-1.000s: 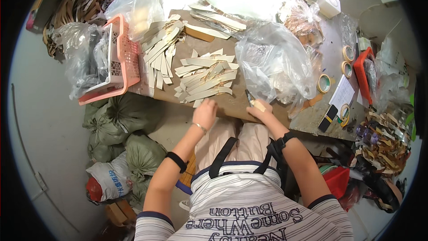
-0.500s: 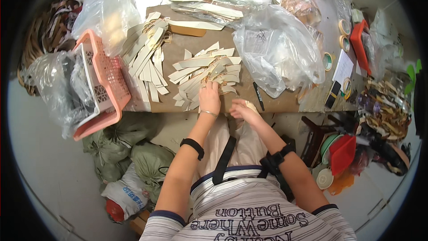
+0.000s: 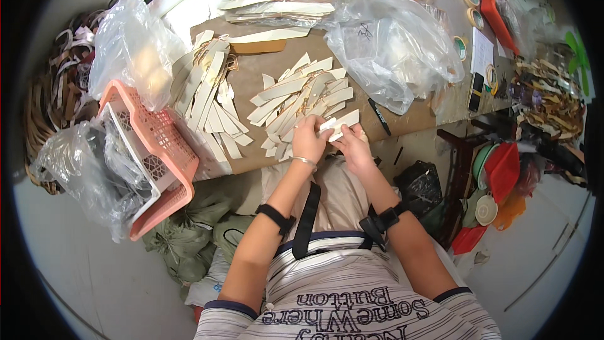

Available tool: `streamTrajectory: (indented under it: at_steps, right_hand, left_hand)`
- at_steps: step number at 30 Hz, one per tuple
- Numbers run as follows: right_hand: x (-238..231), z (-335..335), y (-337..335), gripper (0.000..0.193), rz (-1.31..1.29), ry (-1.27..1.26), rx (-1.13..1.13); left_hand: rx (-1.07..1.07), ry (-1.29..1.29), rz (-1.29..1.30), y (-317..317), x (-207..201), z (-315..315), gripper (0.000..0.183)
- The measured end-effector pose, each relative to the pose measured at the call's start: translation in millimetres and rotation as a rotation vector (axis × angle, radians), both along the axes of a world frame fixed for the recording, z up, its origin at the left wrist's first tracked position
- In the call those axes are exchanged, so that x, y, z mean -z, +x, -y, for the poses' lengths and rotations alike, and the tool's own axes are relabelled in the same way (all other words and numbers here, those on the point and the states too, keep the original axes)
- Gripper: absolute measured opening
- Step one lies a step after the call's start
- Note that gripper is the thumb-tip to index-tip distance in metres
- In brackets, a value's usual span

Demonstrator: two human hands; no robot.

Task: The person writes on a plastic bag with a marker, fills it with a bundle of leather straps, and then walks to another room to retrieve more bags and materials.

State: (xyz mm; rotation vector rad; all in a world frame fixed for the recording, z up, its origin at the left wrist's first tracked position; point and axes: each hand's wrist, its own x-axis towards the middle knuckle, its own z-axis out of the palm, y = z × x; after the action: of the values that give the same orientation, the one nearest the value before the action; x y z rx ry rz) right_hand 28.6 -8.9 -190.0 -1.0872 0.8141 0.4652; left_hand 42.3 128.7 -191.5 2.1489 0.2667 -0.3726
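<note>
Just over the table's front edge, a short cream strap piece (image 3: 343,122) is held between both hands. My left hand (image 3: 309,139) pinches it at its left end, and my right hand (image 3: 355,147) closes on its right part. Directly beyond my left hand spreads a pile of cream strap pieces (image 3: 296,96), several showing thin gold-coloured metal parts. Another heap of longer cream straps (image 3: 217,110) lies farther left, with metal buckles (image 3: 231,62) near its upper end. The fingertips partly cover the held piece.
On the brown table mat (image 3: 251,69) a black marker (image 3: 379,117) lies right of my hands. A clear plastic bag (image 3: 402,56) sits beyond it. At left, a pink basket (image 3: 182,151) overhangs the table edge. Tape rolls (image 3: 473,17) and a red tray (image 3: 498,19) stand far right.
My right hand, empty before, has come up to the left hand. A cream strap piece is now held between them, off the pile. The whole view has shifted and turned slightly.
</note>
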Motion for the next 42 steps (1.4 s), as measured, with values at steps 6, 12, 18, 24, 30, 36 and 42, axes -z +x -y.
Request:
streamTrajectory:
  at_steps: [6, 12, 18, 24, 30, 36, 42]
  right_hand:
    - [-14.1, 10.3, 0.4, 0.024, -0.019, 0.056, -0.056]
    - [-20.5, 10.1, 13.7, 0.018, -0.038, 0.081, 0.036]
    - [-18.9, 3.5, 15.9, 0.016, -0.057, 0.272, 0.012]
    - [-10.4, 1.4, 17.5, 0.016, -0.077, 0.285, 0.151]
    - [1.8, 14.7, 26.3, 0.021, 0.076, 0.078, 0.031]
    - [-21.1, 35.0, 29.4, 0.037, 0.144, 0.063, 0.193]
    - [-1.7, 47.6, 29.5, 0.047, 0.178, -0.211, -0.359]
  left_hand:
    - [0.042, -0.320, -0.256, 12.4, -31.2, -9.3, 0.029]
    - [0.221, 0.398, 0.192, 30.7, 3.5, -28.4, 0.023]
    - [0.089, 0.150, 0.149, 10.4, -20.8, -30.3, 0.013]
    - [0.314, -0.303, -0.149, 12.4, -28.5, -40.3, 0.019]
    - [0.369, -0.156, -0.084, 23.6, -27.3, -35.7, 0.017]
    - [-0.029, -0.070, -0.271, 13.3, -4.7, -14.4, 0.031]
    - [-0.124, -0.005, -0.129, 18.6, -10.9, 7.1, 0.013]
